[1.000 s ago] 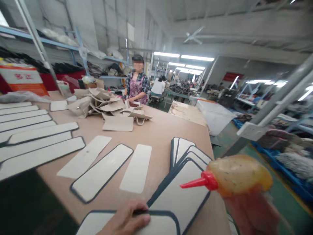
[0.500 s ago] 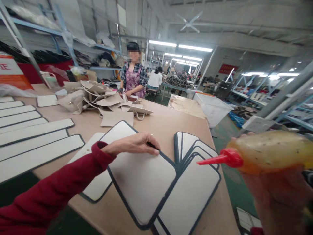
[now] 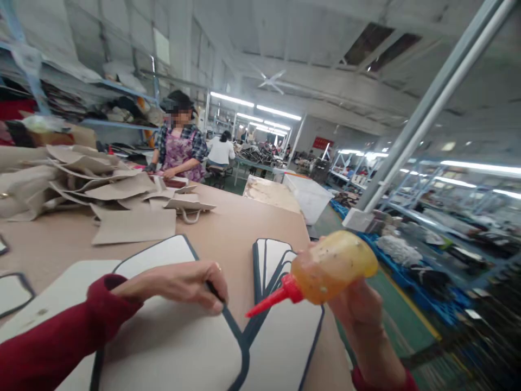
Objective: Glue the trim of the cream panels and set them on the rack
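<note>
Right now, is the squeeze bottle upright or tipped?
Tipped: the squeeze bottle slants in the right hand, its red nozzle lower than its base. Whether anything is flowing: cannot tell.

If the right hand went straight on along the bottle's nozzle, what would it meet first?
The right hand, led by the red nozzle, would probably meet the dark edge of the pale panel pinched in the left hand, just below that hand. Depth is unclear, so it might pass above.

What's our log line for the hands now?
left hand: gripping dark-edged panel | right hand: holding yellow bottle, red nozzle slanting down | nearby: fanned panels
</note>
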{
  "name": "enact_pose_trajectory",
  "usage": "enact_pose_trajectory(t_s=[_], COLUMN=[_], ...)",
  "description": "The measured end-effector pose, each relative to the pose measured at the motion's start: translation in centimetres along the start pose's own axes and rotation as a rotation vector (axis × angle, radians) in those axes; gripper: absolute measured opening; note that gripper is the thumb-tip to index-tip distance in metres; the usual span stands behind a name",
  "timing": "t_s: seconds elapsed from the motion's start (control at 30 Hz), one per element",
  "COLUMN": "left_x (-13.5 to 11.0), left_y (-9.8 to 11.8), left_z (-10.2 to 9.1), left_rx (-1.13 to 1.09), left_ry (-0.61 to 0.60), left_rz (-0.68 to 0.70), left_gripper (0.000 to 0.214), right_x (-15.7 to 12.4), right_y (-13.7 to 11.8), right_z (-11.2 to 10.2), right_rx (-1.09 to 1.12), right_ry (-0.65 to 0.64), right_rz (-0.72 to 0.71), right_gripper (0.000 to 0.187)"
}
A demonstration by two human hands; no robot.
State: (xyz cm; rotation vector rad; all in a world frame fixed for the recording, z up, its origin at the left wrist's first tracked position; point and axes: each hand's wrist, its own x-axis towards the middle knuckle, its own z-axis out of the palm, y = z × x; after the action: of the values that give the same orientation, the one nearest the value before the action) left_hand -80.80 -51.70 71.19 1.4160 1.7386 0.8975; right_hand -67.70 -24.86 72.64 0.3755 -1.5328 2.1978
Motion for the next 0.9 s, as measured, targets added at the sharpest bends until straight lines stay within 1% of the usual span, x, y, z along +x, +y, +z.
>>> enact_pose_trajectory(t_s=[0.07,0.13,0.2,0.3,0.37,0.47,0.6,0.77,0.9], left_x=[0.1,0.2,0.2,0.2,0.0,-0.2,-0.5,-0.7,-0.7], left_y=[0.7,1.8,2.7,3.7,4.2,4.9,5.4,5.3,5.1], left_z=[-0.1,-0.2,-0.2,0.1,0.5,1.0,1.3,1.6,1.7], left_rx=[0.024,0.018,-0.028,-0.095,-0.111,-0.125,-0.150,-0.199,-0.191], left_ry=[0.024,0.027,0.014,0.006,-0.006,-0.038,-0.062,-0.080,-0.066], left_rz=[-0.009,-0.022,-0.035,-0.058,-0.070,-0.069,-0.073,-0.065,-0.062], left_gripper=[0.029,0.027,0.024,0.020,0.019,0.020,0.019,0.020,0.021], right_x=[-0.1,-0.4,-0.8,-1.1,-1.3,-1.4,-1.3,-1.0,-0.7], right_y=[-0.4,-1.0,-1.3,-1.4,-1.2,-1.0,-0.6,-0.1,0.0], right_z=[-0.3,-0.7,-0.9,-0.7,-0.3,0.1,0.2,0.3,0.5], right_rx=[0.005,0.011,-0.016,-0.054,-0.085,-0.139,-0.152,-0.111,-0.107], right_ry=[0.027,0.059,0.051,0.020,0.057,0.097,0.073,-0.052,-0.056], right_rz=[-0.029,-0.037,-0.042,-0.049,-0.051,-0.016,0.037,0.054,0.074], right_gripper=[0.037,0.043,0.047,0.050,0.055,0.058,0.061,0.057,0.059])
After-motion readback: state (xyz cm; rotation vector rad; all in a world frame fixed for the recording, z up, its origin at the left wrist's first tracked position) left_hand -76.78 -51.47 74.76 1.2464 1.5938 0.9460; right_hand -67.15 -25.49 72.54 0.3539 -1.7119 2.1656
